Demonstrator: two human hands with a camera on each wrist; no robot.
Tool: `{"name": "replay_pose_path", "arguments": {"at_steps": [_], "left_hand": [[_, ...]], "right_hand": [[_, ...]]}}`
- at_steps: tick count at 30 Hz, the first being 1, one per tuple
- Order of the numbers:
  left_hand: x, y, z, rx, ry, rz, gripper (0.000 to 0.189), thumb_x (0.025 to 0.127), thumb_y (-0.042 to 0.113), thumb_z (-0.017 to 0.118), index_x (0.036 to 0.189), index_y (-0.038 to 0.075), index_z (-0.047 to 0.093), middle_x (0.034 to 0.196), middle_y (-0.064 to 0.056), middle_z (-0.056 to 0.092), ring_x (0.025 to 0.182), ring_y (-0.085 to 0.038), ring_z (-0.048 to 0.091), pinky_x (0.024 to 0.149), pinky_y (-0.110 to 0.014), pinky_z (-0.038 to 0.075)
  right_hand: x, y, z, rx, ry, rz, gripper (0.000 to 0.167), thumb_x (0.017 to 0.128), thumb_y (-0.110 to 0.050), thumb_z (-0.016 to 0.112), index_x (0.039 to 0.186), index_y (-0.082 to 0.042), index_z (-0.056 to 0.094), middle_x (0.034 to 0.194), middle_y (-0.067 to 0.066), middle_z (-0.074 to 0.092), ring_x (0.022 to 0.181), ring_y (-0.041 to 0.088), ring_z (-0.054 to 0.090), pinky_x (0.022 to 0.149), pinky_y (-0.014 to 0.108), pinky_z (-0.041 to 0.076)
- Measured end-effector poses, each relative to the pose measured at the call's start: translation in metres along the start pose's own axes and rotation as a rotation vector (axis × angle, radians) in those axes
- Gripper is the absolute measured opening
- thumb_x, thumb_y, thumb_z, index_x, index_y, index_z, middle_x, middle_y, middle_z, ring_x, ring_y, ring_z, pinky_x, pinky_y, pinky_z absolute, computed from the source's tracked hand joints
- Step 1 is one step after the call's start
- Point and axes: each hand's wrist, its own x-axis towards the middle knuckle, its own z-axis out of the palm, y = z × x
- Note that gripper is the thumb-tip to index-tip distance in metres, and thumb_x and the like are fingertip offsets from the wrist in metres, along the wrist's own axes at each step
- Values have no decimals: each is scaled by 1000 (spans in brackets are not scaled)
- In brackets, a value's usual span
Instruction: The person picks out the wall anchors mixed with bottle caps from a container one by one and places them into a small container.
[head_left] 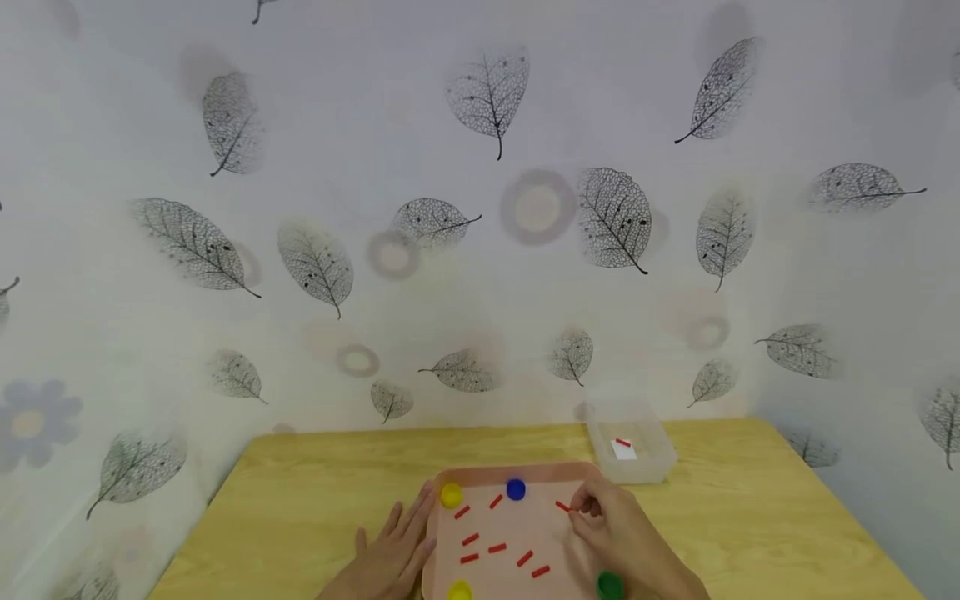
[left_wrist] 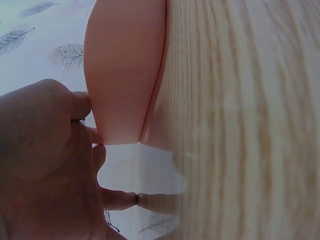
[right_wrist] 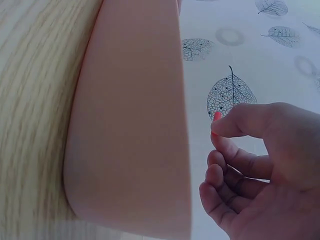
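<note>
A pink tray (head_left: 555,533) lies on the table with several short red sticks (head_left: 497,548) scattered over it. My left hand (head_left: 393,550) rests at the tray's left side, fingers spread and fairly straight; in the left wrist view its fingertips touch the tray's rim. Over the tray's right part, my right hand (head_left: 611,525) pinches one red stick (right_wrist: 216,116) between thumb and index finger, the other fingers curled. Inside the tray, a yellow cap (head_left: 452,496) sits at the far left, a blue cap (head_left: 516,489) at the far edge, another yellow cap (head_left: 460,591) and a green cap (head_left: 610,585) nearer.
Behind the tray's right corner stands a clear plastic box (head_left: 648,458) with a white label (head_left: 623,450) and a red stick (head_left: 622,442). The wooden table (head_left: 300,492) meets a wall (head_left: 420,317) printed with leaves.
</note>
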Motion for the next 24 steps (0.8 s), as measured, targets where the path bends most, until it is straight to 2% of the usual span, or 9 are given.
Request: {"name": "replay_pose_path", "arguments": {"at_steps": [5, 10, 16, 24], "left_hand": [[1, 1, 0, 4, -1, 6, 65, 110, 52, 28, 167, 23, 11, 173, 0, 10, 148, -51, 26, 92, -94, 4], [2, 1, -1, 3, -9, 5, 66, 110, 53, 28, 167, 23, 12, 173, 0, 11, 148, -52, 25, 92, -94, 5], [3, -2, -1, 4, -8, 18, 66, 110, 52, 28, 167, 23, 12, 173, 0, 10, 148, -53, 25, 90, -95, 5], [1, -1, -1, -1, -7, 24, 65, 111, 51, 29, 167, 22, 11, 173, -1, 9, 148, -54, 24, 90, -94, 6]], "right_hand": [[2, 2, -4, -12, 80, -69, 29, 83, 5, 73, 95, -19, 65, 79, -14, 56, 74, 4, 54, 65, 23, 51], [5, 6, -13, -39, 156, -125, 24, 81, 7, 75, 86, -14, 64, 81, -13, 57, 73, 11, 59, 64, 27, 54], [10, 7, -28, -60, 198, -65, 20, 83, 3, 78, 87, -13, 67, 81, -13, 60, 76, 8, 58, 68, 29, 54], [20, 12, -44, -129, 271, -83, 22, 82, 5, 77, 86, -14, 67, 81, -11, 58, 74, 12, 57, 65, 28, 52]]}}
